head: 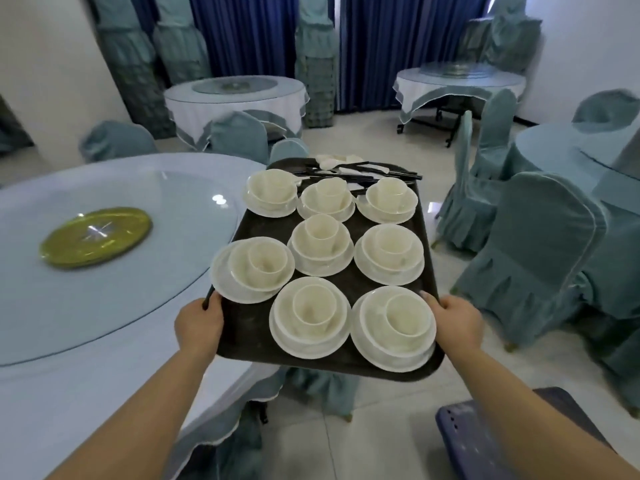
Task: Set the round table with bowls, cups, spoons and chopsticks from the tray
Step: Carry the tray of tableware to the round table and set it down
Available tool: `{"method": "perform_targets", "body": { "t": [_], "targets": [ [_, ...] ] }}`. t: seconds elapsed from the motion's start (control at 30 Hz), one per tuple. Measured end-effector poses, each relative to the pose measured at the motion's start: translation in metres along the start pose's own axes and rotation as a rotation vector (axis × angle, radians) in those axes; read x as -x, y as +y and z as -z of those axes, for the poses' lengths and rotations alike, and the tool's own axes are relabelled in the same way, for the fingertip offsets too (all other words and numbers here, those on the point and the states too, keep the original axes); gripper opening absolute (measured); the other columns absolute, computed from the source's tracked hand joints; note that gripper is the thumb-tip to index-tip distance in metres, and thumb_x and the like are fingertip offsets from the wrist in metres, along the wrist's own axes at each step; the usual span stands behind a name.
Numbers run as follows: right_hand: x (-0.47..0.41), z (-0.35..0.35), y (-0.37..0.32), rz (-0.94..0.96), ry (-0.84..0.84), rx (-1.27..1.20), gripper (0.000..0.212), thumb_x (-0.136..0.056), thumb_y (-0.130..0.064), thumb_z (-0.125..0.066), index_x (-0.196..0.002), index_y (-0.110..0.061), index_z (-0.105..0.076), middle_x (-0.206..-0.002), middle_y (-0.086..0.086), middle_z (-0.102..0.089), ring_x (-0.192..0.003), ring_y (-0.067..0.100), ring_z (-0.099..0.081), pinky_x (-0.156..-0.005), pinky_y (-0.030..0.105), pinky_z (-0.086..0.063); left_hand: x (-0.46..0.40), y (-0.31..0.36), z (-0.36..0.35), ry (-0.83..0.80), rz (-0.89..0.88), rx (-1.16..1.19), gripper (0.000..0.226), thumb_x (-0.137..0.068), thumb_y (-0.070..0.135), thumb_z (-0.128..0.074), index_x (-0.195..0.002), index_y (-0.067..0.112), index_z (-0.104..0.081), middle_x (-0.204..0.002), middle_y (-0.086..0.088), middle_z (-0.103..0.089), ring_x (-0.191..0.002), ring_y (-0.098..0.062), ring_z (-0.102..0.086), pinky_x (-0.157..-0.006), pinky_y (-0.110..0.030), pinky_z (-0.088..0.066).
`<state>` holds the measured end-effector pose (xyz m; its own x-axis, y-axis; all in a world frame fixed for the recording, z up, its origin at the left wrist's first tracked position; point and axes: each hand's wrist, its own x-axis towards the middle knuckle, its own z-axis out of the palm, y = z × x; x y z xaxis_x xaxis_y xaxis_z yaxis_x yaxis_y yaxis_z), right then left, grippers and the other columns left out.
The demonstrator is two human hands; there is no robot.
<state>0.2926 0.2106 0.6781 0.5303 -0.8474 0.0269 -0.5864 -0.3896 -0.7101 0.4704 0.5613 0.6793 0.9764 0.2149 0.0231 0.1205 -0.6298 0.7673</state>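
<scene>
I carry a dark tray in front of me, partly over the right edge of the round table. My left hand grips its left rim and my right hand grips its right rim. On the tray stand several cream sets, each a cup nested in a bowl on a plate. White spoons and black chopsticks lie at the tray's far end. The table has a pale blue cloth and a glass turntable with a yellow-green centre disc.
Teal-covered chairs stand to the right and beyond the table. Two more round tables stand at the back before blue curtains. A blue plastic crate is at the lower right on the tiled floor.
</scene>
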Motion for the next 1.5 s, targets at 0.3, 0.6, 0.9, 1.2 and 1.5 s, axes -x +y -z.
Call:
{"method": "perform_targets", "body": {
  "t": [0.3, 0.6, 0.9, 1.2, 1.5],
  "targets": [
    [0.015, -0.133, -0.097, 0.122, -0.148, 0.005, 0.058, -0.090, -0.050, -0.059, -0.050, -0.014, -0.038, -0.048, 0.002, -0.042, -0.048, 0.018, -0.040, -0.048, 0.029, -0.029, -0.083, -0.082, 0.075, 0.137, 0.137, 0.004, 0.053, -0.098, 0.037, -0.045, -0.056, 0.005, -0.044, -0.057, -0.011, -0.047, -0.053, -0.024, -0.044, -0.050, -0.035, -0.031],
    [0.022, -0.227, -0.153, 0.234, -0.314, -0.040, 0.057, -0.090, -0.047, -0.061, -0.050, -0.015, -0.037, -0.047, 0.001, -0.040, -0.048, 0.017, -0.036, -0.050, 0.030, -0.030, -0.112, -0.151, 0.112, 0.252, 0.292, 0.016, 0.052, -0.097, 0.037, -0.044, -0.055, 0.006, -0.046, -0.056, -0.008, -0.050, -0.054, -0.023, -0.047, -0.050, -0.033, -0.035],
    [0.011, -0.312, -0.191, 0.414, -0.450, 0.125, 0.058, -0.093, -0.051, -0.053, -0.051, -0.016, -0.033, -0.047, 0.000, -0.035, -0.048, 0.016, -0.035, -0.051, 0.029, -0.030, -0.129, -0.194, 0.118, 0.336, 0.443, -0.016, 0.053, -0.098, 0.036, -0.044, -0.052, 0.009, -0.040, -0.051, -0.005, -0.042, -0.050, -0.020, -0.042, -0.048, -0.031, -0.031],
    [0.009, -0.355, -0.210, 0.448, -0.558, 0.161, 0.059, -0.092, -0.046, -0.058, -0.051, -0.016, -0.026, -0.047, 0.000, -0.028, -0.048, 0.016, -0.029, -0.050, 0.030, -0.024, -0.128, -0.221, 0.116, 0.368, 0.569, -0.021, 0.052, -0.097, 0.036, -0.045, -0.053, 0.011, -0.031, -0.051, -0.003, -0.033, -0.049, -0.020, -0.034, -0.048, -0.032, -0.026],
    [0.022, -0.373, -0.210, 0.484, -0.627, 0.233, 0.060, -0.092, -0.045, -0.057, -0.051, -0.015, -0.025, -0.047, 0.000, -0.028, -0.048, 0.016, -0.029, -0.048, 0.029, -0.022, -0.125, -0.243, 0.126, 0.366, 0.607, -0.074, 0.054, -0.097, 0.037, -0.045, -0.053, 0.010, -0.031, -0.051, -0.006, -0.034, -0.050, -0.023, -0.036, -0.049, -0.033, -0.028]
  ]
}}
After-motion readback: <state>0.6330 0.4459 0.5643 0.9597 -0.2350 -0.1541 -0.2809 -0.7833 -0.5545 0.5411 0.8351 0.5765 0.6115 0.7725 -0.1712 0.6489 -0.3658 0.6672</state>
